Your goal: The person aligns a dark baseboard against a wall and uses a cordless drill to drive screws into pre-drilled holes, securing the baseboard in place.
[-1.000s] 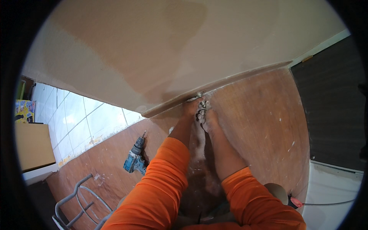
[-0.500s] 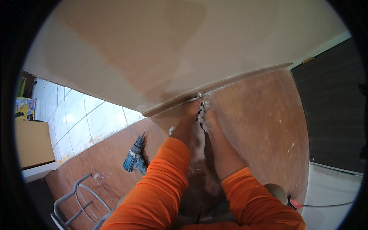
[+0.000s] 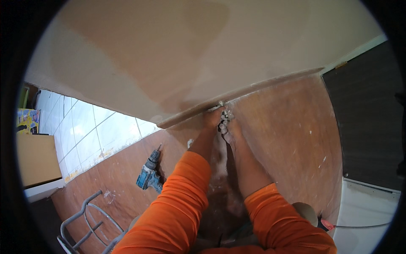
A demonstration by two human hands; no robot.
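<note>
Both arms, in orange sleeves, reach down to the foot of the wall [image 3: 258, 86]. My left hand [image 3: 214, 116] is closed beside the skirting, its fingertips close to a small shiny fitting [image 3: 221, 104] there. Just right of it and a little nearer, my right hand [image 3: 229, 127] is closed too, its fingers coated in whitish dust. Whatever the hands grip between them is small and hidden by the fingers. A blue and black cordless drill [image 3: 150, 172] lies on the floor left of my left forearm, its bit toward the wall.
A grey tubular metal frame [image 3: 86, 211] stands at the lower left. White tiles [image 3: 91, 127] lie beyond the wall's end. A dark door [image 3: 363, 114] is at the right. Near my right elbow is a red object [image 3: 326, 224] with a cable. White crumbs dot the brown floor [image 3: 292, 127].
My right hand has shifted and turned slightly, exposing more of its dusty fingers. My left hand stays nearly in place at the wall's foot. The drill has not moved.
</note>
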